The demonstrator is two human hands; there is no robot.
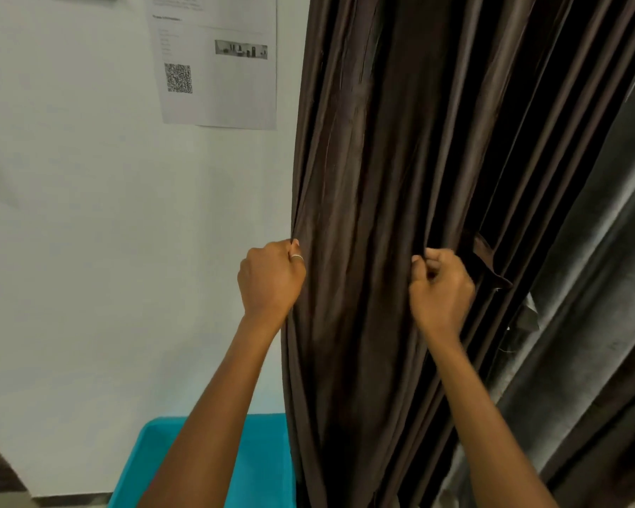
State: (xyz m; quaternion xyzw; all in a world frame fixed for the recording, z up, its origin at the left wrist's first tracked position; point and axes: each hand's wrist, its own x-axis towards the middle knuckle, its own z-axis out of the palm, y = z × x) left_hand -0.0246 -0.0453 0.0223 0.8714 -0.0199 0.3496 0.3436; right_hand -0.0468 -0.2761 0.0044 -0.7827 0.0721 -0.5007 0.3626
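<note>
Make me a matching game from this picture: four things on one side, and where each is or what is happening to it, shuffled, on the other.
Things:
1. brown curtain
2. printed sheet
3. plastic tub
4. grey curtain

Places and states:
A. turquoise, at the bottom edge of the view
B. flat on the wall, bears a QR code
C. gripped by the left hand and the right hand
D. hangs at the far right, untouched

Pairs: 1-C, 2-B, 3-A, 4-D
</note>
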